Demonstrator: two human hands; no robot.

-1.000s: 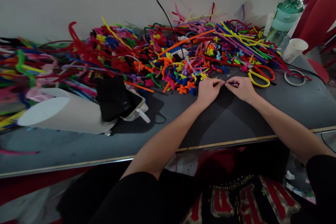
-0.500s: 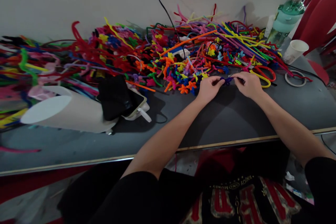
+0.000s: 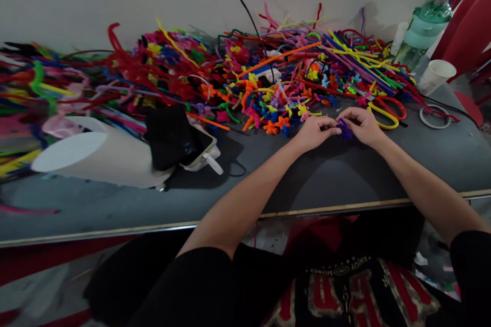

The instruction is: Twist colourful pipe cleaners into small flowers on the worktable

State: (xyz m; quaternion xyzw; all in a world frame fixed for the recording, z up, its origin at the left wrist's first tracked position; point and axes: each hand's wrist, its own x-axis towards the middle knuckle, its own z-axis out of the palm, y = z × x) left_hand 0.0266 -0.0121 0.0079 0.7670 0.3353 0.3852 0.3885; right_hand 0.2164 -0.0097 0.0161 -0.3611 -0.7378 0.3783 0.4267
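Note:
Between my two hands is a small purple pipe cleaner (image 3: 346,132), bent into loops. My left hand (image 3: 316,133) pinches its left side between thumb and fingertips. From the other side, my right hand (image 3: 362,124) is closed on it too, with the fingers partly hiding it. Both hands hover low over the grey table (image 3: 330,179). Just behind them lies a heap of coloured pipe cleaners (image 3: 291,94), with orange pipe-cleaner flowers (image 3: 276,125) left of my left hand. Scissors with red and yellow handles (image 3: 386,118) rest beside my right hand.
A white paper cup (image 3: 436,76) and a green bottle (image 3: 425,30) stand at the right, near a grey ring (image 3: 434,117). To the left, a white cylinder (image 3: 126,156) lies by a dark phone-like object (image 3: 172,140). A black cable (image 3: 241,2) hangs behind.
My hands have come closer together and shifted slightly right and down. The purple pipe cleaner shows more loops now. The whole view has shifted a little.

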